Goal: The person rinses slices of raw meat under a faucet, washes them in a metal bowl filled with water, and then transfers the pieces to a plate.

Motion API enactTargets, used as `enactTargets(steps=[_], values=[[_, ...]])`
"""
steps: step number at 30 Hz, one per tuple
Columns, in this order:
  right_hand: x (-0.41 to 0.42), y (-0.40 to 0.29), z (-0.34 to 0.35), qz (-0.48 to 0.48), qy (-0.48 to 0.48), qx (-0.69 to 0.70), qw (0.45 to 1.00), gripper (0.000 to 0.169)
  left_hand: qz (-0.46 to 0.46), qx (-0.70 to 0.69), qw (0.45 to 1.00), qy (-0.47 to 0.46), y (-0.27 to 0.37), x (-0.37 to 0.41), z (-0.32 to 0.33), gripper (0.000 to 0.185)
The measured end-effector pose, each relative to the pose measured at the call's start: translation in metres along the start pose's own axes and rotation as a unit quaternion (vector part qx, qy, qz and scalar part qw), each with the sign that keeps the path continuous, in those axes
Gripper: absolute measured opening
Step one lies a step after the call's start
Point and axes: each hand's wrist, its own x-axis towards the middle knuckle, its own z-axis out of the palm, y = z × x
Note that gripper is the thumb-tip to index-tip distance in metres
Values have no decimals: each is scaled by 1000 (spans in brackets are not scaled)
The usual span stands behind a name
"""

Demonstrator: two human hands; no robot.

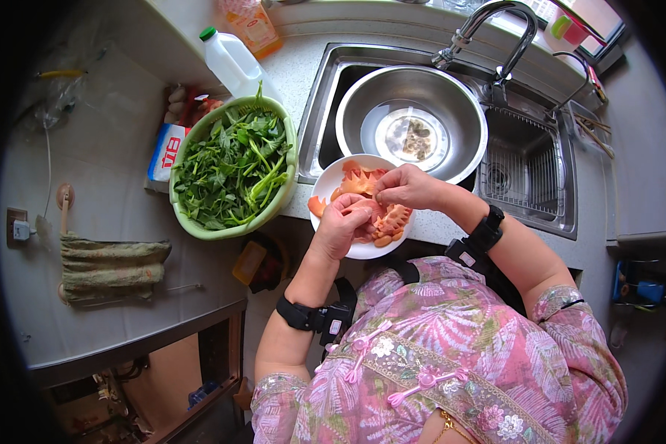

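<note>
A white plate (324, 183) straddles the counter's front edge and the sink side, bearing orange-pink food pieces (358, 180) with jagged edges. Smaller smooth oblong pieces (386, 240) lie near its lower rim. Over the plate, my left hand (344, 222) holds a thin pinkish-orange food piece (371, 208) between thumb and fingers. My right hand (405, 187) pinches at the same piece from above right; its fingertips partly hide the contact. Exactly what food this is, I cannot tell. Just beyond stands a steel basin (361, 100) holding shallow water and brownish matter (416, 139).
Left of the plate is a green plastic basket (180, 208) of leafy greens (230, 166). Behind it stands a green-capped plastic jug (233, 64). A chrome faucet (519, 39) arches over the sink (324, 105). A smaller sink bowl (524, 161) with a wire rack lies right.
</note>
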Motion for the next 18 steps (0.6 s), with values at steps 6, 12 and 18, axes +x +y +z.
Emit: enactTargets(steps=[6,12,18], values=[[-6,0,1,-74,57,-94,991,13,-1,24,1000,16,2,-3,0,7],[-20,-13,15,-255,116,-311,908,8,-29,20,999,8,3,-3,-3,9],[-17,-8,24,-330,161,-437,821,6,-39,13,999,0,1,-2,-5,10]])
